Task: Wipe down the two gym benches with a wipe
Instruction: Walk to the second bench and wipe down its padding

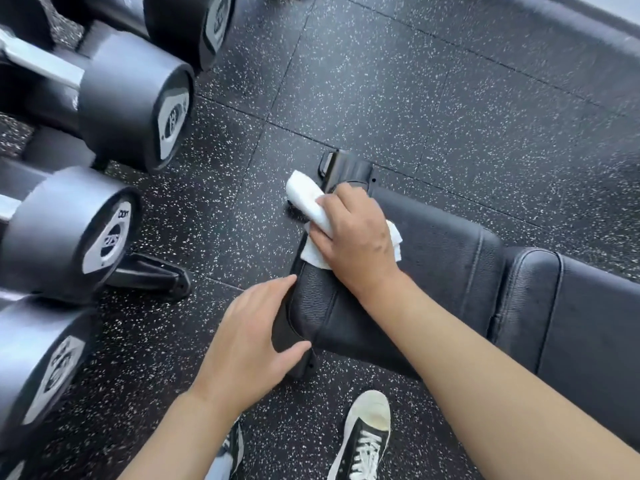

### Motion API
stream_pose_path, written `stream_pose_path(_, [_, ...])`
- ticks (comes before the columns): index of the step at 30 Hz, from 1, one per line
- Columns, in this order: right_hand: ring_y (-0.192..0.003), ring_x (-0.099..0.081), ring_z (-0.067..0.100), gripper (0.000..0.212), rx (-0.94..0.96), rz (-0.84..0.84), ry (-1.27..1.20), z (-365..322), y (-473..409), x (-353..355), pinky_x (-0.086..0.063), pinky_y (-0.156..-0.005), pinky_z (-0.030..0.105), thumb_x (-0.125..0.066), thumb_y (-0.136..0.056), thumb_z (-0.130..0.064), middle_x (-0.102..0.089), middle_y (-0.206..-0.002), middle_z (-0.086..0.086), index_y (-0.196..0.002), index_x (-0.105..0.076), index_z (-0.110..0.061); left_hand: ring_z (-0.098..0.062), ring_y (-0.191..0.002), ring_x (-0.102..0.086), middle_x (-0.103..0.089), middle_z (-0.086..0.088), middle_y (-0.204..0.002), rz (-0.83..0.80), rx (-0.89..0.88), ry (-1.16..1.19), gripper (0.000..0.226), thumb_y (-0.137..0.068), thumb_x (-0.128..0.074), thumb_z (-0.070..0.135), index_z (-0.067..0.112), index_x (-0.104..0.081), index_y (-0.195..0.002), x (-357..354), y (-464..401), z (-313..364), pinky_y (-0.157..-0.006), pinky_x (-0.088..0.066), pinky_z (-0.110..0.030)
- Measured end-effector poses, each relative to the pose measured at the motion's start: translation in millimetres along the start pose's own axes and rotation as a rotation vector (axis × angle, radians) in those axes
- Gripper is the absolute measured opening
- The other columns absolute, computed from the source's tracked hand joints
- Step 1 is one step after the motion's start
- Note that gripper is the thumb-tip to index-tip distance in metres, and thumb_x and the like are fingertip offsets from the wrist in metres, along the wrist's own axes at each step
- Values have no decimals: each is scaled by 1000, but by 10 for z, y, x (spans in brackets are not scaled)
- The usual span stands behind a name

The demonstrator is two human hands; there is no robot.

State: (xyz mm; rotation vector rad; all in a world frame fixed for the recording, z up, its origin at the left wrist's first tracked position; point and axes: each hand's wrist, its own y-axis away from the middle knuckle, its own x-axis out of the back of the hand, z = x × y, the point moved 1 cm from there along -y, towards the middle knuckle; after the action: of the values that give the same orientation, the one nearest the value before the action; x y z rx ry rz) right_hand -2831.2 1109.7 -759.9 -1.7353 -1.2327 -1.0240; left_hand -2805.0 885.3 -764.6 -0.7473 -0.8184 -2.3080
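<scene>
- White wipe (313, 216) lies crumpled under my right hand (356, 237), at the narrow end of the black leather bench pad (443, 258); the fingers curl over it and press it down, so that grip is closed on the wipe.
- Part of the wipe sticks out past the fingers toward the bench's end bracket (346, 168), and a corner shows on the far side of the hand.
- My left hand (252, 337) rests with straight fingers against the near edge of the pad, steadying it, holding nothing.
- To do this stroke well, I judge the wipe should be flattened under the palm and drawn in overlapping passes along the pad, seams and side edge included.
- Dumbbells (138, 109) on their rack stand close to the left, so I would keep elbows in.
</scene>
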Motion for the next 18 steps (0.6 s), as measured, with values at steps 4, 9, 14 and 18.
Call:
stream_pose_path(4, [-71, -45, 26, 21, 145, -114, -86, -303, 754, -47, -32, -61, 38, -82, -78, -17, -55, -82, 10, -88, -69, -5, -1, -131, -50, -53, 27, -133, 24, 16, 60, 63, -84, -74, 49, 35, -50, -140, -12, 146, -52, -113, -45, -37])
stream_pose_path(9, [-69, -49, 26, 21, 358, -149, 3, -139, 613, 46, -36, -60, 38, -71, -94, -27, -57, -81, 8, -90, -71, -7, 1, -135, -48, -56, 23, -137, 56, 32, 81, 63, -86, -76, 48, 32, -54, -143, 11, 133, 11, -117, -42, -34])
stream_pose_path(14, [-79, -56, 33, 27, -34, 32, 109, 430, -574, 133, -48, -67, 44, -72, -90, -29, -60, -90, 16, -93, -69, -2, -1, -144, -40, -51, 19, -150, 72, 9, 58, 75, -88, -75, 51, 31, -46, -154, 79, -90, 134, -124, -35, -36])
stream_pose_path(18, [-82, -54, 30, 27, -133, 46, 103, 262, -450, 52, -40, -70, 36, -69, -90, -32, -60, -95, 12, -98, -68, -7, -4, -138, -48, -56, 17, -146, 100, 37, 101, 71, -85, -82, 45, 29, -54, -148, 95, -159, 166, -121, -39, -32])
